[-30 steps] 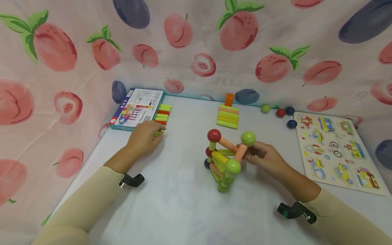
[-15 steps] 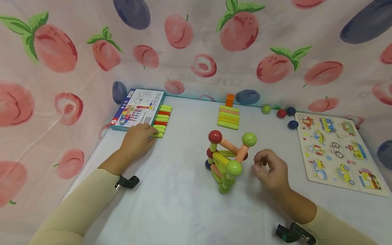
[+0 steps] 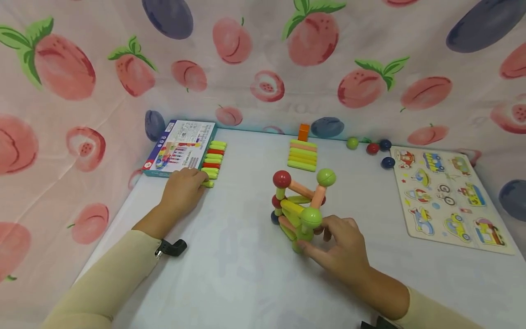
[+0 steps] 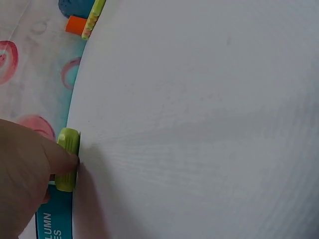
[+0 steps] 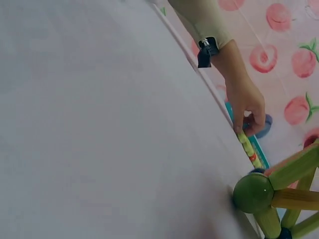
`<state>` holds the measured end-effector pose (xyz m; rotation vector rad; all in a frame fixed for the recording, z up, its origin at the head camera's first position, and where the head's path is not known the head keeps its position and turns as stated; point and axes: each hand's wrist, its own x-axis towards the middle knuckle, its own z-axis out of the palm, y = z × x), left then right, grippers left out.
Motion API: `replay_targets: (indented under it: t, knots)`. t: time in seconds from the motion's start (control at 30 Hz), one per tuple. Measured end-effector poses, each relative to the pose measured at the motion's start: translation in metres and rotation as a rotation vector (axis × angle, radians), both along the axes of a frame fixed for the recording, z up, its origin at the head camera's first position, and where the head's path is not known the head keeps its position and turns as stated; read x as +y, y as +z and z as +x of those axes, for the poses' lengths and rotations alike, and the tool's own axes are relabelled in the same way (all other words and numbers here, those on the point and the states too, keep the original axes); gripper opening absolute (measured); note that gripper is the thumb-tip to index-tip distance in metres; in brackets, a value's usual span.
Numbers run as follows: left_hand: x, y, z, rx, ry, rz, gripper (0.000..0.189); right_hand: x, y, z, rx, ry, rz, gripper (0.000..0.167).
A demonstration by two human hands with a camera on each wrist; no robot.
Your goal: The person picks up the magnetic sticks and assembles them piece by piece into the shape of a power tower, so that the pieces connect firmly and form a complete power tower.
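Observation:
My left hand [image 3: 183,189] pinches a light green toy building stick [image 4: 68,159] at the near end of a row of green and red sticks [image 3: 213,160], beside the box's right side. Near the middle of the table stands a ball-and-stick structure [image 3: 292,208], with red, green and dark blue balls joined by yellow, green and orange sticks. My right hand [image 3: 343,249] holds its near lower green part, thumb in front and fingers at the right side. In the right wrist view a green ball [image 5: 254,193] of the structure shows, while the right hand's fingers are out of frame.
A boxed toy set [image 3: 181,148] lies at the back left. Farther back are a row of green, yellow and orange sticks [image 3: 302,155] and an orange block [image 3: 303,132]. Several loose balls [image 3: 372,148] sit beside a picture puzzle board [image 3: 452,196] at right.
My right hand let go of the structure's right side, drew back, then came to its near lower part. My left hand slid toward me along the stick row, with the near stick moving slightly.

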<state>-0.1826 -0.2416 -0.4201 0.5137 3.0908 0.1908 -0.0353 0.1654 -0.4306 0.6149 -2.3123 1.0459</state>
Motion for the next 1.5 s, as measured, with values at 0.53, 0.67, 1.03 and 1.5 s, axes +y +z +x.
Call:
replay_targets:
  t: [0.53, 0.67, 1.03, 1.5]
  knots:
    - [0.043, 0.015, 0.008, -0.395, 0.02, 0.546, 0.03, 0.07, -0.011, -0.023, -0.337, 0.231, -0.364, 0.06]
    - [0.075, 0.035, 0.021, -0.647, 0.093, 0.817, 0.027, 0.076, -0.011, -0.036, -0.364, 0.339, -0.423, 0.067]
    - [0.158, 0.084, 0.04, -0.986, 0.158, 1.311, 0.025, 0.068, -0.01, -0.043, -0.362, 0.372, -0.381, 0.067]
    - [0.179, 0.097, 0.049, -0.987, 0.131, 1.27, 0.026, 0.07, -0.01, -0.042, -0.349, 0.356, -0.328, 0.057]
